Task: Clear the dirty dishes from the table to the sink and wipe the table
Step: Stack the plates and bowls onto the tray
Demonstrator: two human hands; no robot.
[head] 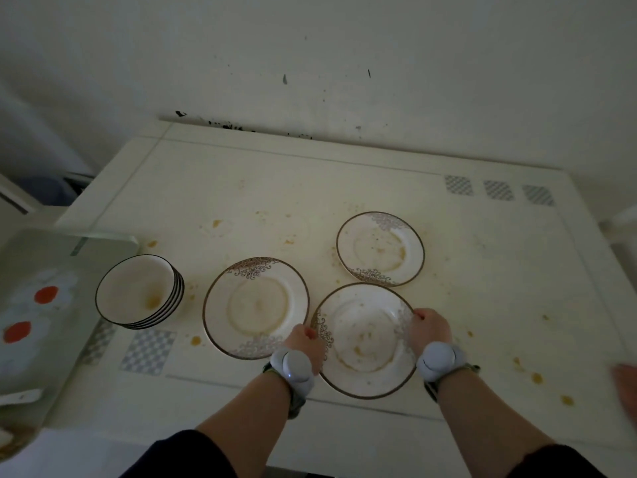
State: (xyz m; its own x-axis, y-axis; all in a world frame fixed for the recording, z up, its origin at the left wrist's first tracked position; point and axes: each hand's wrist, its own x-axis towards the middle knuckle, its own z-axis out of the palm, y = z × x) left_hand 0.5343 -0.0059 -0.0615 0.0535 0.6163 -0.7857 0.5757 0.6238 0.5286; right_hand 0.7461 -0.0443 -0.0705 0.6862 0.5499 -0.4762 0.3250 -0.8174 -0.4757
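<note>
- White plate (363, 339), smeared, lies at the near side of the table (241, 188); left hand (305, 339) and right hand (431, 326) pinch its rim on opposite sides.
- Second plate (255, 307), far plate (380, 249) and stacked bowls (138, 291) wait.
- Clearing seems barely begun; next, lift it level toward the unseen sink.

The near plate (363, 339) is filling the gap between left hand (305, 336) and right hand (429, 326). A second plate (255, 307) is crowding the left, a far plate (380, 249) lying ahead; counter (524, 288) rightwards is lying bare.
</note>
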